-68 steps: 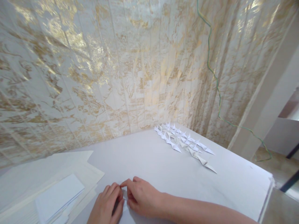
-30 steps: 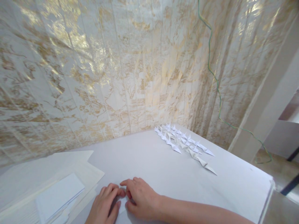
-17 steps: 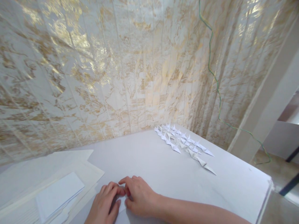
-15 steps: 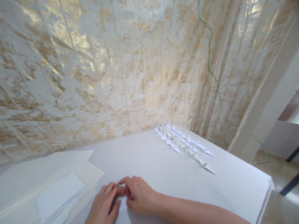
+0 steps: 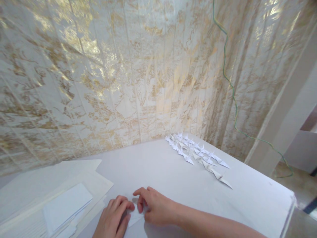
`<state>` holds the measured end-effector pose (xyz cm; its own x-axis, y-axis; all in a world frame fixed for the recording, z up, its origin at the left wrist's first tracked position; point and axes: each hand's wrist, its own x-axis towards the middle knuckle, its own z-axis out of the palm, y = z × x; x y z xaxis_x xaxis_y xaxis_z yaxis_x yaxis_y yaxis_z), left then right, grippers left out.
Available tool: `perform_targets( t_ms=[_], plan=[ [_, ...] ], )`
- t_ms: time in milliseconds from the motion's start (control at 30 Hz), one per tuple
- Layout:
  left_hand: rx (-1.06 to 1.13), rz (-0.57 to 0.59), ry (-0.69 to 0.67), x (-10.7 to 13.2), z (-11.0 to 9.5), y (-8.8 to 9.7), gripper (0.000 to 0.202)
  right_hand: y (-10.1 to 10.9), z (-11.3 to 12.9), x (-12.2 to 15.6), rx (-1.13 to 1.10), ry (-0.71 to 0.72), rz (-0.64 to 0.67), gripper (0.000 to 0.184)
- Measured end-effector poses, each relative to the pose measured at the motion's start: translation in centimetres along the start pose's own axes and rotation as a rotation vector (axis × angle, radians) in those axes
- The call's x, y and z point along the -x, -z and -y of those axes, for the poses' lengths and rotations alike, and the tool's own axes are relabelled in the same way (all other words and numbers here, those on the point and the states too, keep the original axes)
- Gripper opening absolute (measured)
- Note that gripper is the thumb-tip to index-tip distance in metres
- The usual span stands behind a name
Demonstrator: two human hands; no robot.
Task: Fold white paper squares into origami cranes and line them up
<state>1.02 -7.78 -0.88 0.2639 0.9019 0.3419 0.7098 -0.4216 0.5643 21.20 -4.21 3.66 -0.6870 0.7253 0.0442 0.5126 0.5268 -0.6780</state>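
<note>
A small piece of white folded paper [image 5: 135, 216] lies on the table at the bottom middle, between my two hands. My left hand [image 5: 114, 215] is curled over its left side, thumb and fingertips pressing on it. At its right edge, my right hand [image 5: 158, 207] has bent fingers and the thumb on the paper, with the index finger arched above. Part of the paper is hidden under the fingers. Farther back on the right stand several white folded paper cranes [image 5: 198, 152], lined up in slanting rows.
To the left lie large cream paper sheets [image 5: 99, 180], with a stack of smaller white paper [image 5: 70, 206] on top. A gold-patterned curtain [image 5: 138, 82] hangs behind the white table [image 5: 247, 198]. A green cord [image 5: 234, 96] runs down it on the right.
My right hand has drawn away from the left hand, widening the gap between them, so more of the folded paper shows. The whole view has shifted slightly.
</note>
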Motion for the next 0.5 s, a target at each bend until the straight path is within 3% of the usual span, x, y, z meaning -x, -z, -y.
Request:
perform_targets(
  t_ms=[133,267,500],
  plan=[
    [0.016,-0.024,-0.001,0.1,-0.5,0.0,0.016,-1.0,0.0,-0.2,0.011,-0.072,-0.133,0.049],
    [-0.003,-0.021,0.020,-0.5,-0.6,-0.2,0.011,-2.2,0.3,-0.8,0.063,-0.066,-0.181,0.049],
    [0.015,-0.032,0.013,-0.5,-0.1,-0.1,0.005,-0.5,0.3,-0.8,0.080,-0.027,-0.009,0.069]
  ],
)
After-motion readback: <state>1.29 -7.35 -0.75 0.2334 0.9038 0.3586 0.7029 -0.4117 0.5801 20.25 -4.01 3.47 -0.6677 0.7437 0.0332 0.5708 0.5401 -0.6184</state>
